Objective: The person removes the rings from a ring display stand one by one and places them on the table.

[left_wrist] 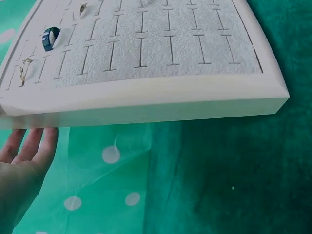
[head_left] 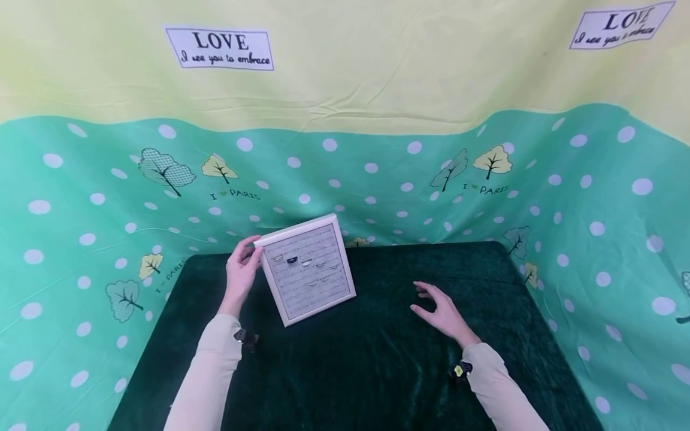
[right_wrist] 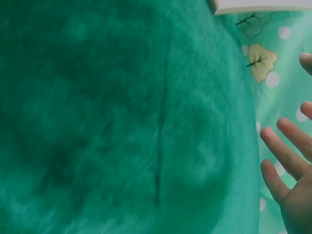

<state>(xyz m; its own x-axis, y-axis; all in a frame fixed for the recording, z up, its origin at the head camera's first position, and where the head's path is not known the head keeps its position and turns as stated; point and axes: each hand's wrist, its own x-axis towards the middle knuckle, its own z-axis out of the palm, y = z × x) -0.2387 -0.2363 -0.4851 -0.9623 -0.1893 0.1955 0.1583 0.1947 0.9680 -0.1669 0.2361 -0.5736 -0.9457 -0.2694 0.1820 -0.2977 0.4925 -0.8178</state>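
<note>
A ring display tray (head_left: pixel 346 257) with a white frame and a grey slotted pad is tilted up over the cloth. Several rings sit in its slots, among them a dark blue-black ring (left_wrist: pixel 50 38) and a gold-coloured ring (left_wrist: pixel 24 72). My left hand (head_left: pixel 240 275) grips the tray by its upper left corner; in the left wrist view its fingers (left_wrist: pixel 46 148) reach the frame's side, and the thumb is hidden there. Well to the right of the tray, my right hand (head_left: pixel 444 314) hovers over the cloth with fingers spread and holds nothing.
Dark green velvet cloth (head_left: pixel 372 371) covers the table. Behind and at both sides hangs a green and yellow curtain (head_left: pixel 372 167) with dots and trees, close to the table's back edge. Each wrist wears a small dark device (head_left: pixel 461 369).
</note>
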